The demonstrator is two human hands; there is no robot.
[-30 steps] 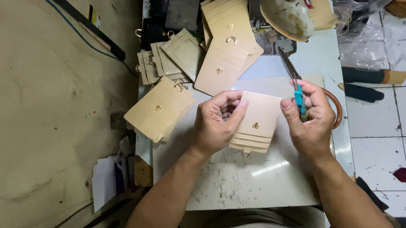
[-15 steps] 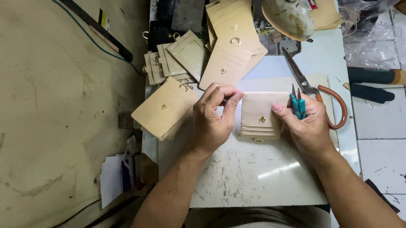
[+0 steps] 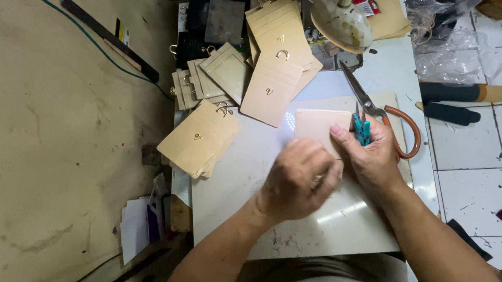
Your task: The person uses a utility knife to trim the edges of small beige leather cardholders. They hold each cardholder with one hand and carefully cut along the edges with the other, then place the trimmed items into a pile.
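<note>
Hands at a small white work slab [image 3: 303,236], seen from above. Compared with half a second earlier, the beige card holder [image 3: 320,126] lay turned over: its stepped slots and gold emblem no longer showed, and a plain smooth face pointed up. The left hand [image 3: 296,180], which had pinched the upper edge of the piece, had dropped lower and appeared motion-blurred, its fingers curled loosely over the near edge; whether they actually gripped the piece could not be told. The right hand [image 3: 372,154] remained at the right edge, thumb pressed on the card holder and the other fingers closed around small teal-handled snips [image 3: 361,129], blades pointing upward. Large scissors [image 3: 377,111] with a brown looped handle lay just beside that hand, touching the slab's right margin. Materials were uniform: flat rectangular pieces of matte tan leather-like sheet, each with tiered pockets, a small gold mark and, on several, a gold swivel clasp. One stack [image 3: 200,139] lay tilted off the slab's left corner; a taller fan of finished holders [image 3: 278,58] rested above the slab, with smaller windowed ones [image 3: 212,76] to their left. A worn, cream-coloured lamp shade [image 3: 342,22] hung over the upper table. The slab was scuffed and stained, set on a narrow table between a dusty tan floor on the left, crossed by a green cable [image 3: 100,57], and white floor tiles [image 3: 484,161] on the right.
</note>
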